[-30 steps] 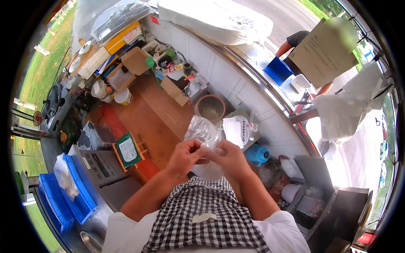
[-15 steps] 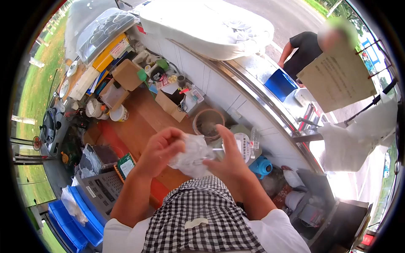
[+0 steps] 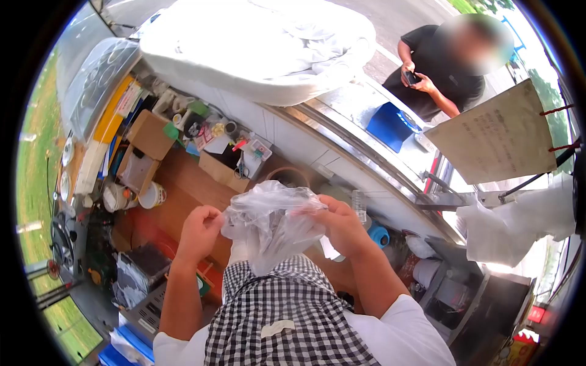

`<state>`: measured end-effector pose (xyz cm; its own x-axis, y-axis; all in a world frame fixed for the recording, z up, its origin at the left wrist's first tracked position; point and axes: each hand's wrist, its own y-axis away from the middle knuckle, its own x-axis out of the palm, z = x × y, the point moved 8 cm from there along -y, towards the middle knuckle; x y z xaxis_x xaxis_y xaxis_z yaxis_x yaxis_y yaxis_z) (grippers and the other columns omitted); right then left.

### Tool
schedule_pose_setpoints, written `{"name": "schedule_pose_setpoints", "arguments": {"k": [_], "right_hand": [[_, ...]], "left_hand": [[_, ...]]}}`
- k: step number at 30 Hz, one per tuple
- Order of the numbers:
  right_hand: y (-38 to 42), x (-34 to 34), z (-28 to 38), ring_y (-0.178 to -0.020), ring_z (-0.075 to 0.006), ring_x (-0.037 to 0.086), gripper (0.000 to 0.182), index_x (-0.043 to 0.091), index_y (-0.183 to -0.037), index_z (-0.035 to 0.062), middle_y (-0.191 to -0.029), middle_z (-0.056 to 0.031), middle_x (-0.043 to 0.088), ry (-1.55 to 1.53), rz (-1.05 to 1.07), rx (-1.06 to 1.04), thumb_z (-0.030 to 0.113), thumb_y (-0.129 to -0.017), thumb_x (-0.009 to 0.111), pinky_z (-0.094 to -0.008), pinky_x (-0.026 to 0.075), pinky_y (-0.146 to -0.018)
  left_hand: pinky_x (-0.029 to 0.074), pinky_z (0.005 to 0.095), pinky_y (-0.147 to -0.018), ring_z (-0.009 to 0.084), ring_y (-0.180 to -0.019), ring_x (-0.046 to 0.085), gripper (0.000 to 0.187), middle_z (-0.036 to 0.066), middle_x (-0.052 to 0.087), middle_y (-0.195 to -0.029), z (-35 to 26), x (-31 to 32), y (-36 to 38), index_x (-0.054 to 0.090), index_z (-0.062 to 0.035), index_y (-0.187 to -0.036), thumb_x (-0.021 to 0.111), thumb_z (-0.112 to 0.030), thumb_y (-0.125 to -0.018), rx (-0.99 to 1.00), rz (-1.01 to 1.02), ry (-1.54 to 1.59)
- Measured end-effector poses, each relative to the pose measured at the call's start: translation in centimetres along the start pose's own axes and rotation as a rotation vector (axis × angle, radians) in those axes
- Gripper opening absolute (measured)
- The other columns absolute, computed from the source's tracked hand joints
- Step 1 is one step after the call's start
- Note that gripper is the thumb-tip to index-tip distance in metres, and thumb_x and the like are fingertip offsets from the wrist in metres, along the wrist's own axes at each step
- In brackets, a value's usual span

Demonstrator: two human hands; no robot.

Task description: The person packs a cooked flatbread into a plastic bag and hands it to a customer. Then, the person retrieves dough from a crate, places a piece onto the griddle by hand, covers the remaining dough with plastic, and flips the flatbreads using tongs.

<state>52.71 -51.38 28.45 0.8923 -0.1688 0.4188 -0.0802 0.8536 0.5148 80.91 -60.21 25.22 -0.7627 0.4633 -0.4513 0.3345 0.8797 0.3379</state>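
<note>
A clear plastic bag (image 3: 271, 222), crumpled but spread wide, hangs between my two hands in front of the checkered apron (image 3: 287, 311). My right hand (image 3: 340, 227) pinches its right upper edge between thumb and fingers. At the bag's left edge, my left hand (image 3: 202, 230) has its fingers curled in and pressed together, gripping the plastic at the rim. Nothing can be made out inside the bag.
Past the counter (image 3: 348, 100) a person in a dark shirt (image 3: 448, 76) holds a phone (image 3: 411, 77). A blue box (image 3: 390, 127) stands on the counter near a hanging cardboard sign (image 3: 494, 134). A white cloth-covered tub (image 3: 256, 49) lies at the back. Cardboard boxes (image 3: 146, 137) stand left.
The bag has gone from a crumpled bunch to spread out, with my hands at its edges. The view has shifted. The person across the counter now holds a phone in front.
</note>
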Motion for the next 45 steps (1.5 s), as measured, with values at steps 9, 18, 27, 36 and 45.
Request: {"name": "schedule_pose_setpoints", "arguments": {"k": [9,18,27,36,45], "right_hand": [[-5.8,6.1,2.8,-0.103,-0.0248,0.067,0.032,0.062,-0.115,-0.0015,-0.108,-0.0107,0.069,-0.776,0.236,-0.129,0.025,-0.098,0.056,-0.0431,0.053,-0.095],[-10.7,11.6,1.3,-0.094,-0.0276,0.071,0.049,0.061,-0.124,-0.0065,-0.108,-0.0159,0.071,-1.202,0.327,-0.223,0.036,-0.1,0.053,-0.0402,0.059,-0.082],[-7.2,11.3,8.4,-0.097,-0.0188,0.069,0.044,0.062,-0.129,-0.0026,-0.114,-0.0122,0.07,-0.642,0.42,-0.444,0.019,-0.093,0.074,-0.0324,0.057,-0.082],[0.6,-6.9,14.0,-0.097,-0.019,0.068,0.043,0.063,-0.128,-0.0024,-0.114,-0.0123,0.07,-0.496,-0.654,-1.12,0.021,-0.094,0.072,-0.0325,0.056,-0.083],[1.0,-9.4,14.4,-0.098,-0.0191,0.068,0.042,0.063,-0.127,-0.0022,-0.114,-0.0124,0.07,-0.421,-1.002,-1.174,0.023,-0.094,0.071,-0.0326,0.056,-0.083]], "left_hand": [[0.056,0.0283,-0.068,0.0144,-0.076,0.066,0.02,0.006,0.069,-0.096,-0.7,-1.8,-12.4,0.063,-0.0026,-0.105,0.052,-0.019,-0.104,-0.457,0.322,1.36],[0.06,0.0358,-0.074,0.0174,-0.084,0.069,0.044,0.008,0.067,-0.096,-14.6,-8.3,-24.5,0.062,-0.0043,-0.112,0.047,-0.045,-0.107,-0.015,0.649,1.175],[0.05,0.0303,-0.082,0.0137,-0.09,0.061,0.037,0.005,0.068,-0.098,-16.4,7.1,-20.1,0.069,0.0011,-0.109,0.061,-0.035,-0.101,0.066,1.322,-0.073],[0.053,0.0277,-0.085,0.0118,-0.093,0.064,0.044,0.004,0.07,-0.102,-23.2,5.2,-33.3,0.065,-0.0016,-0.127,0.075,-0.028,-0.092,0.339,0.818,0.199],[0.054,0.0472,-0.087,0.0368,-0.098,0.069,0.026,0.015,0.074,-0.105,-22.1,10.9,-43.8,0.076,-0.0082,-0.104,0.072,-0.025,-0.084,0.642,0.282,-0.884]]}}
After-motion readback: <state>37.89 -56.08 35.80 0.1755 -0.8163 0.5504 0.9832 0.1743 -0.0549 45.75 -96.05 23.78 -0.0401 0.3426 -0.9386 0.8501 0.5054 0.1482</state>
